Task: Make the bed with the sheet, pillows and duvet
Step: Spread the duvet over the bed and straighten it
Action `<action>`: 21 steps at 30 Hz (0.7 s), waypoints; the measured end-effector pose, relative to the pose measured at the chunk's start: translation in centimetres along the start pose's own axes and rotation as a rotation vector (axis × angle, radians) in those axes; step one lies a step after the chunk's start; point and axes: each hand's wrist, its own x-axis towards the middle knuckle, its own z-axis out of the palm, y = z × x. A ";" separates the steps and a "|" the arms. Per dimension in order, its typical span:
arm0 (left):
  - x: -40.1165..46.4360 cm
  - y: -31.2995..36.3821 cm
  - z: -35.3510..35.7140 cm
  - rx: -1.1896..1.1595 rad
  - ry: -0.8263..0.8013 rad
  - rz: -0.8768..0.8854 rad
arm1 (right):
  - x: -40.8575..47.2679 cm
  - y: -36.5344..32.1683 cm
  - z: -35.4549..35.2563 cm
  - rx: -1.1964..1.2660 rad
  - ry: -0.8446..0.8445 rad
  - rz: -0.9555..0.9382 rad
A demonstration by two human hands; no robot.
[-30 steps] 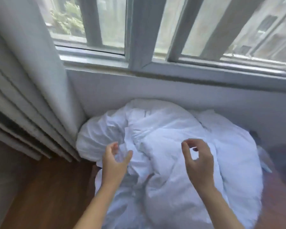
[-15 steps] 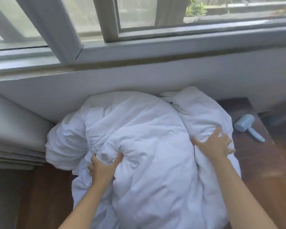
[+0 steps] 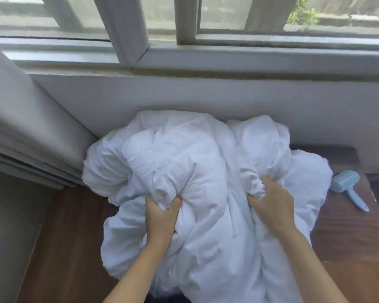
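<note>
Both hands bunch the duvet on the wooden floor below the window.

The left hand point(image 3: 162, 217) and right hand point(image 3: 271, 206) have fingers curled into folds of the duvet point(image 3: 184, 162); its bulk lies ahead of them, against the wall, widest left to right.

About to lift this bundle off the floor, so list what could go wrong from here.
1. Both hands, left and right, grip only bunched handfuls of the duvet. The rest may sag, unroll and drag on the wooden floor.
2. The blue lint brush lies right beside the duvet's edge, so trailing fabric could snag or sweep it.
3. The curtain touches the pile and might get pulled along.
</note>
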 end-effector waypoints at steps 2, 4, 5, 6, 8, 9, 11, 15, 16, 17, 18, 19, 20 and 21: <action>-2.6 0.8 -0.5 -0.070 -0.007 0.033 | -2.2 -1.7 -1.5 0.033 0.016 -0.075; -5.2 1.7 -1.4 -0.110 0.004 0.064 | -4.4 -3.3 -3.1 0.067 0.010 -0.125; -6.4 2.0 -1.9 -0.128 0.009 0.078 | -5.6 -4.0 -3.9 0.092 0.008 -0.151; -7.6 2.4 -2.4 -0.145 0.013 0.088 | -6.8 -4.9 -4.8 0.118 0.006 -0.177; -10.0 3.1 -3.6 -0.171 0.031 0.114 | -9.2 -6.5 -6.5 0.141 0.004 -0.235; -11.3 3.4 -4.3 -0.187 0.045 0.126 | -10.4 -7.2 -7.3 0.143 0.001 -0.261; -13.7 3.8 -5.8 -0.222 0.069 0.153 | -12.7 -8.5 -8.7 0.153 -0.006 -0.296; -18.0 4.1 -8.7 -0.314 0.120 0.173 | -16.7 -10.4 -11.2 0.158 -0.018 -0.356; -19.2 4.0 -9.6 -0.339 0.131 0.179 | -17.7 -10.7 -11.8 0.152 -0.028 -0.379; -20.5 3.8 -10.6 -0.368 0.148 0.181 | -19.1 -11.2 -12.3 0.160 -0.042 -0.405; -22.0 3.6 -11.5 -0.399 0.159 0.183 | -20.4 -11.6 -12.9 0.163 -0.049 -0.438; -23.5 3.4 -12.5 -0.431 0.173 0.184 | -21.8 -12.0 -13.5 0.167 -0.061 -0.461; -25.0 3.3 -13.5 -0.468 0.187 0.197 | -23.2 -12.3 -14.2 0.178 -0.064 -0.500; -26.5 3.0 -14.5 -0.504 0.208 0.218 | -24.7 -12.7 -14.9 0.189 -0.073 -0.537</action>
